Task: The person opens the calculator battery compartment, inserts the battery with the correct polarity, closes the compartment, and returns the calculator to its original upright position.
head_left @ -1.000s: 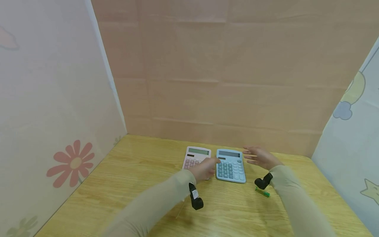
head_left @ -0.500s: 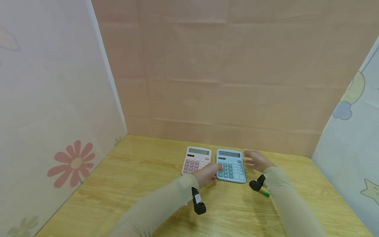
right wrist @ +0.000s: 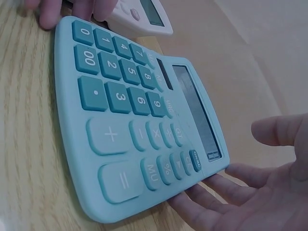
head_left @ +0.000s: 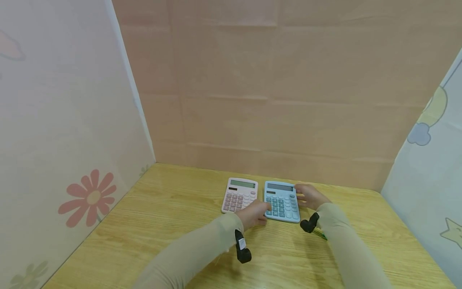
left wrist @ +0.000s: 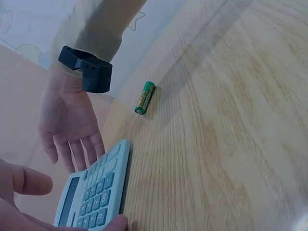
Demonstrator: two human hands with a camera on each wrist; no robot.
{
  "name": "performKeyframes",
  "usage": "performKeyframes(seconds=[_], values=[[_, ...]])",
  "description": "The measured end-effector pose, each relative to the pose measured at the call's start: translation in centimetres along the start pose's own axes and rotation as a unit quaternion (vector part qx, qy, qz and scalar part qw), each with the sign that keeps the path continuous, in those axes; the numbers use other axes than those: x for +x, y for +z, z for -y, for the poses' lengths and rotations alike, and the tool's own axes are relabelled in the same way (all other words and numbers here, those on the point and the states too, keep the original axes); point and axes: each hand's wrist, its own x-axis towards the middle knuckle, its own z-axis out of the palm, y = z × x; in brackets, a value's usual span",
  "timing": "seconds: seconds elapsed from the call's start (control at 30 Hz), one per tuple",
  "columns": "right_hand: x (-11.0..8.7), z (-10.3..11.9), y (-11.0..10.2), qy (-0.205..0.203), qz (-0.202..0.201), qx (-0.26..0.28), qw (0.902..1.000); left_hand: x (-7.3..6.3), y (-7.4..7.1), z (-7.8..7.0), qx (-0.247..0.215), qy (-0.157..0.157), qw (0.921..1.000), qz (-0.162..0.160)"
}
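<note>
A light-blue calculator (head_left: pixel 288 204) lies on the wooden table with its keys facing up. My left hand (head_left: pixel 254 212) is at its near left corner, thumb over the lower keys in the head view. In the right wrist view the left fingertips (right wrist: pixel 50 17) are right at that corner, by the 0 key. My right hand (head_left: pixel 312 196) is at the other side, its fingers (right wrist: pixel 236 190) extended along the calculator's right edge near the display and the thumb lifted apart. A pink calculator (head_left: pixel 234 197) lies to the left, partly hidden behind my left hand.
A green battery (left wrist: pixel 145 98) lies on the table (head_left: pixel 173 200) near the right wrist, half covered by it in the head view. A brown paper-like wall (head_left: pixel 267 100) rises behind the table. Patterned side panels (head_left: pixel 86 132) flank it. Each wrist carries a black camera (head_left: pixel 243 251).
My right hand has moved left and slightly down, up to the blue calculator's right edge. The left hand has shifted slightly toward me and right, onto its near left corner. Both calculators stay put.
</note>
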Motion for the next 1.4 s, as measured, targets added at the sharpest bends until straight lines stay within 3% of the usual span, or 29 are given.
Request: performKeyframes(seconds=[0.27,0.63,1.03,1.2,1.4], values=[[0.8,-0.2,-0.2,0.004,-0.005,0.015,0.9999,0.2,0.3,0.5,0.034,0.009,0.9994,-0.001],[1.1,-0.3,-0.1,0.024,-0.021,0.045,0.9985,0.1,0.8,0.7,0.030,0.025,0.9991,-0.019],[1.3,-0.4,0.0,0.037,-0.044,0.055,0.9969,0.9,0.8,0.9,0.112,0.031,0.9928,-0.030],[1.2,-0.3,-0.1,0.036,-0.045,0.048,0.9972,0.8,0.7,0.8,0.109,0.024,0.9934,-0.026],[0.4,0.1,-0.2,0.026,-0.032,0.051,0.9978,0.8,0.1,0.8,0.112,0.040,0.9927,-0.021]])
